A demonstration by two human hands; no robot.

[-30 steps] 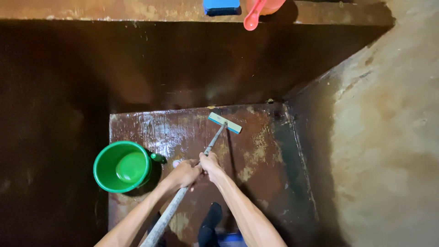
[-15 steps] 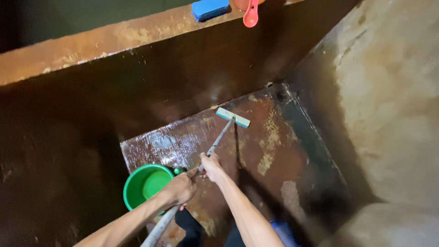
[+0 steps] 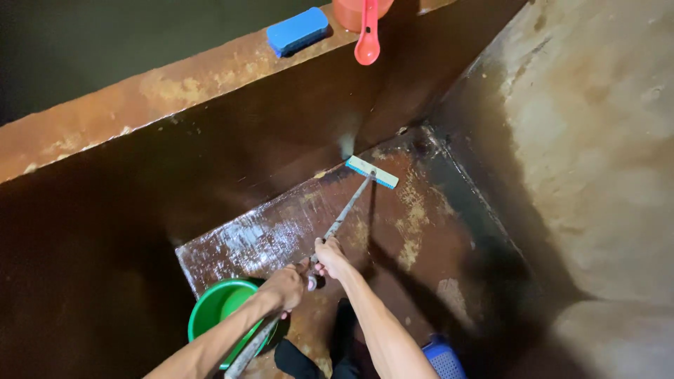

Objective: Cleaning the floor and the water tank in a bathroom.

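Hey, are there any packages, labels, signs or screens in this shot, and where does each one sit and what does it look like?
None in view: no package, label, sign or screen shows.
What is there carries no visible markings: a blue block and a red scoop on the rusty ledge, a green bucket on the wet floor, and a long-handled brush held by the left hand and right hand.

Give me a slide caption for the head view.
Both hands, left and right, grip a long-handled brush on a wet tank floor.

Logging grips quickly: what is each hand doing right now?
Left hand: closed on the brush handle.
Right hand: closed on the same handle, further down toward the brush head.
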